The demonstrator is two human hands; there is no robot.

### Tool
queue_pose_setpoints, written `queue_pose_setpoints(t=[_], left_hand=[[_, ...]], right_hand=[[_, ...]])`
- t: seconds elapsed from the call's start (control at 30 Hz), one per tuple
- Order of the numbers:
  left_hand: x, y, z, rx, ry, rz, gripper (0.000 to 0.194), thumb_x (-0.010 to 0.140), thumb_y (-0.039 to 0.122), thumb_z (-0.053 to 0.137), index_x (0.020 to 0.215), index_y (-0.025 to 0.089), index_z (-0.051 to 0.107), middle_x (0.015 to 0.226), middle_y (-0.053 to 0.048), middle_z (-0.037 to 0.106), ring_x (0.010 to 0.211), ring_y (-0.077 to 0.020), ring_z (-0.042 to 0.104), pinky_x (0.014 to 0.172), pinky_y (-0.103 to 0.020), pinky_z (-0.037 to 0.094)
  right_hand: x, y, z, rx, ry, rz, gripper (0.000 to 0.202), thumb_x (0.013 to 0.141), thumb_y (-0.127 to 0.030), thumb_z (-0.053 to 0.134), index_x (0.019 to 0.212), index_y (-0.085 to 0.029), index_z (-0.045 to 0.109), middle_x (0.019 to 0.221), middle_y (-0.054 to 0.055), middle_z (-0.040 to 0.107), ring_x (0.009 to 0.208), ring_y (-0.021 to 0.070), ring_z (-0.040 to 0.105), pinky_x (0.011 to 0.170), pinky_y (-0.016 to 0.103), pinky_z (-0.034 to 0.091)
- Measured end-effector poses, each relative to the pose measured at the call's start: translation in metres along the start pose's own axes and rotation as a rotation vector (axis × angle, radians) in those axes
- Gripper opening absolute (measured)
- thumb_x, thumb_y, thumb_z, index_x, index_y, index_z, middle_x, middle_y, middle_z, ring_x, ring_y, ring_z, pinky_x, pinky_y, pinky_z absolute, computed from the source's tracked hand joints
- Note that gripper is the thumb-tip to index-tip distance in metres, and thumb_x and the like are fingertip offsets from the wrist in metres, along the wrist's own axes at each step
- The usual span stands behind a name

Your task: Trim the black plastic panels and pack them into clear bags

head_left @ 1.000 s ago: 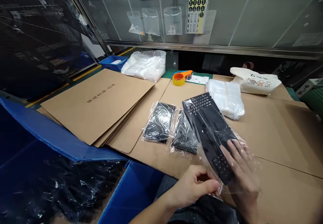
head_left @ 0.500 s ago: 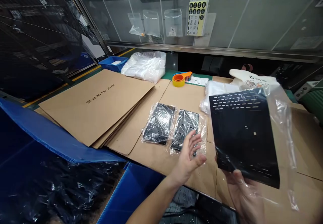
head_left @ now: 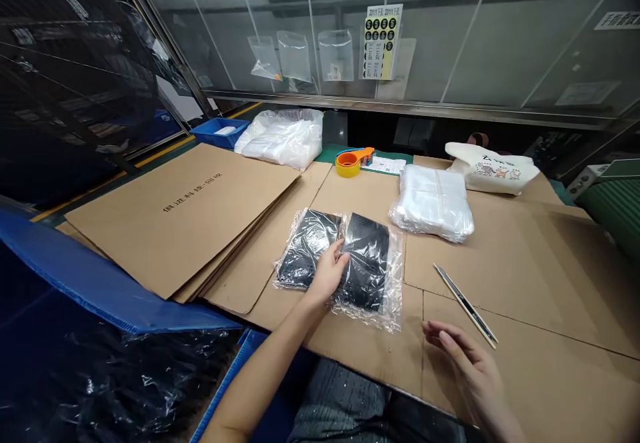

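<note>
L hand at inner edge of R black packet, can't tell if fingers clamped; it partly blocks L black packet alongside, both on cardboard sheet. R hand: fingers loosely bent, thumb apart; thin tool nearby. Clear bags & tape behind, cardboard stack to L.

"How's the left arm?"

"Stretched forward, the left hand leading, palm turned inward."

"And the right hand?"

"Nearer the person, empty, fingers loosely curled, thumb extended."
</note>
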State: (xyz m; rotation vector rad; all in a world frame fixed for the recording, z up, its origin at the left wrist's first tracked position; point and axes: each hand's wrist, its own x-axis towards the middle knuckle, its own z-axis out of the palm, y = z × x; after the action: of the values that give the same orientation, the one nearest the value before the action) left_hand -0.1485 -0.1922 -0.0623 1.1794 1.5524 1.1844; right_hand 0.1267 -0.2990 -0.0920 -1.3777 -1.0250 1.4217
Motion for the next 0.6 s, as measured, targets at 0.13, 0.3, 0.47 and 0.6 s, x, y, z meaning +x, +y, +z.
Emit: queue_pose_setpoints(t=[0.13,0.3,0.47,0.6], left_hand=[[-0.009,-0.009,0.007,0.109,0.004,0.052,0.047,0.085,0.015,0.051,0.132,0.014,0.051,0.136,-0.016,0.051,0.132,-0.0292,0.044,0.115,-0.048,0.027],[-0.021,-0.018,0.015,0.317,-0.082,0.171,0.057,0.089,0.014,0.042,0.145,0.016,0.034,0.150,-0.017,0.034,0.143,-0.0278,0.030,0.118,-0.046,0.025],[-0.020,-0.027,0.015,0.419,-0.123,0.190,0.058,0.092,0.019,0.038,0.148,0.010,0.028,0.156,-0.021,0.026,0.146,-0.0291,0.024,0.119,-0.050,0.022],[-0.021,-0.033,0.012,0.424,-0.089,0.227,0.055,0.094,0.021,0.035,0.148,0.015,0.028,0.155,-0.017,0.029,0.145,-0.0273,0.026,0.119,-0.049,0.025]], right_hand=[[0.006,-0.013,0.017,-0.093,-0.072,-0.044,0.044,0.080,-0.059,0.069,0.104,-0.022,0.074,0.118,0.012,0.066,0.110,0.0314,0.062,0.098,0.042,0.049],[0.038,-0.028,0.038,-0.018,-0.159,-0.086,0.058,0.078,-0.057,0.073,0.125,-0.025,0.064,0.135,0.011,0.056,0.126,0.0301,0.051,0.108,0.047,0.039],[0.072,-0.019,0.062,0.078,-0.204,-0.026,0.078,0.080,-0.058,0.070,0.146,-0.025,0.042,0.151,0.011,0.034,0.138,0.0280,0.035,0.112,0.048,0.032],[0.081,-0.012,0.078,0.044,-0.234,-0.042,0.086,0.077,-0.061,0.070,0.146,-0.020,0.041,0.153,0.012,0.028,0.142,0.0285,0.024,0.115,0.048,0.024]])
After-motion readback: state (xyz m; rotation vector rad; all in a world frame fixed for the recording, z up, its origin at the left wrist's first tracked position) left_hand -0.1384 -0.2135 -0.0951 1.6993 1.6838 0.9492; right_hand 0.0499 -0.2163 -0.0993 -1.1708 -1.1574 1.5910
